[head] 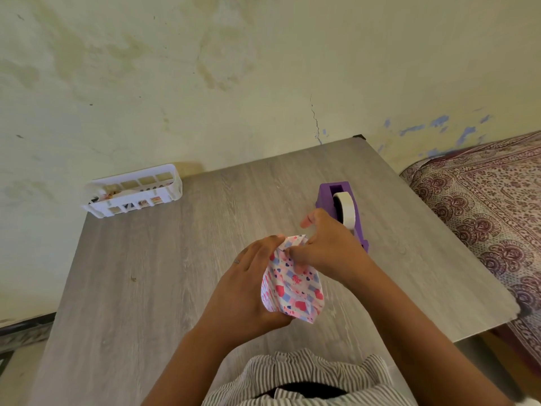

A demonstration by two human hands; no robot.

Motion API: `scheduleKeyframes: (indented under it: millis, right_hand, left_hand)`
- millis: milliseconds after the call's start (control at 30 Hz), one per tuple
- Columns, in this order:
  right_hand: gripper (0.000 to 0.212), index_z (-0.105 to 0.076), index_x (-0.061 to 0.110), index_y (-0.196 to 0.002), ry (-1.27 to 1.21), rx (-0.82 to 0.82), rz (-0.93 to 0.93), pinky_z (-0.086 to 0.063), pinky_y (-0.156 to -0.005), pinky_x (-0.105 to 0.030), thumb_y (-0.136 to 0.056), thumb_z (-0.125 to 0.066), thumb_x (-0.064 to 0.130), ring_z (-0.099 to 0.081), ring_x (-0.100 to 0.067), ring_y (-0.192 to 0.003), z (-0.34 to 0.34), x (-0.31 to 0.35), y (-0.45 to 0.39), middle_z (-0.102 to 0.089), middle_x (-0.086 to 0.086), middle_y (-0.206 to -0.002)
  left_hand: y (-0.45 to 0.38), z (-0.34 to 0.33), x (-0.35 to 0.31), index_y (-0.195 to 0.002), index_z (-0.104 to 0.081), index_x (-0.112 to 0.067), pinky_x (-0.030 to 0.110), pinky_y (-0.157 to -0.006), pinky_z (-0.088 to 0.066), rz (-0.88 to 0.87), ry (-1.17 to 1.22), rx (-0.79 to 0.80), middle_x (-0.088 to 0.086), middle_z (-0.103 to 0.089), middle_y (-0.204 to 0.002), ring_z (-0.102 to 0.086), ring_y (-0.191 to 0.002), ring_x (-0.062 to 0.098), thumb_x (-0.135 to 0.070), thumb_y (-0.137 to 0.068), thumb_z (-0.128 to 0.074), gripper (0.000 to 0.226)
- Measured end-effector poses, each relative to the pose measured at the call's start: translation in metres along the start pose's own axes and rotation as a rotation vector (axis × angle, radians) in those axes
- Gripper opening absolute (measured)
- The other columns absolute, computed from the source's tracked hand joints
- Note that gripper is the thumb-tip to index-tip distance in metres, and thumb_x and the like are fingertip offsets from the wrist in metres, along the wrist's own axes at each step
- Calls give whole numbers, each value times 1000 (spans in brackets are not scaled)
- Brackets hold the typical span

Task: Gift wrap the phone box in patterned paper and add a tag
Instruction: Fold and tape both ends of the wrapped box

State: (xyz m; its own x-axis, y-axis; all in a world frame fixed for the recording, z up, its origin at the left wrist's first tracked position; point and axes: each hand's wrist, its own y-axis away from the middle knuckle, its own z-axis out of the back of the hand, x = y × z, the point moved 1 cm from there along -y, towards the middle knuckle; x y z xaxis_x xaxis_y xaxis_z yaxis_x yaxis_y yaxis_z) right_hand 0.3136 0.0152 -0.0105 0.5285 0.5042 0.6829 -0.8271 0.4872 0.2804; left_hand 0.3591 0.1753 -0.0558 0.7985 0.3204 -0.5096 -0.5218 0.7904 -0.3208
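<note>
The phone box (292,285) is covered in white paper printed with red hearts and blue squares, and I hold it up above the grey wooden table (152,273). My left hand (248,288) grips its left side from behind. My right hand (325,250) pinches the paper fold at the box's top end, index finger sticking up. Just behind my right hand stands a purple tape dispenser (330,197) holding a white roll of tape (347,208). No tag shows.
A white slotted plastic basket (134,190) with small items inside sits at the table's far left edge against the stained wall. A bed with a maroon patterned cover (483,206) lies to the right of the table.
</note>
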Motion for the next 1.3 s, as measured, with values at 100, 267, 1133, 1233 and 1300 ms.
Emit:
scheduleKeyframes:
  millis: [100,267,1133,1233,1300]
  right_hand:
    - [51,-41,22,-115,90,25,-14,-44,-65,-24,-79,-70,44,-52,-10,-78,-2,0,0,-48,7,-90]
    - [46,-43,22,-113,41,134,-62,-47,-57,-20,-82,-65,49,-59,-13,-75,-14,-3,-2,-56,2,-98]
    - [11,-60,8,-81,-773,-194,-560,-40,-52,-31,-86,-66,16,-44,-18,-60,7,-127,-62,-54,-8,-74]
    - [10,-58,6,-77,-947,-228,-589,-45,-57,-35,-85,-63,3,-49,-20,-64,3,-125,-68,-55,-10,-75]
    - [10,-58,6,-77,-1007,-250,-586,-49,-63,-39,-84,-64,1,-55,-22,-70,0,-124,-68,-58,-12,-78]
  left_hand:
    - [4,0,5,-141,-29,-25,9,-108,-22,3,-15,-13,-20,-34,-140,-27,-130,-12,-65,-63,-70,96]
    - [11,4,16,-141,-33,-27,28,-102,-42,49,-51,19,-11,-32,-145,-38,-129,5,-71,-62,-66,96]
    - [18,-1,36,-138,-33,-38,39,-99,-47,32,21,-34,-9,-22,-150,-30,-135,8,-79,-71,-48,80]
    - [18,-4,35,-138,-32,-37,38,-99,-47,29,7,-34,-7,-23,-150,-31,-135,10,-79,-72,-46,80]
    - [17,-5,35,-138,-32,-36,40,-97,-49,34,-3,-33,-7,-23,-150,-36,-133,14,-80,-73,-45,80]
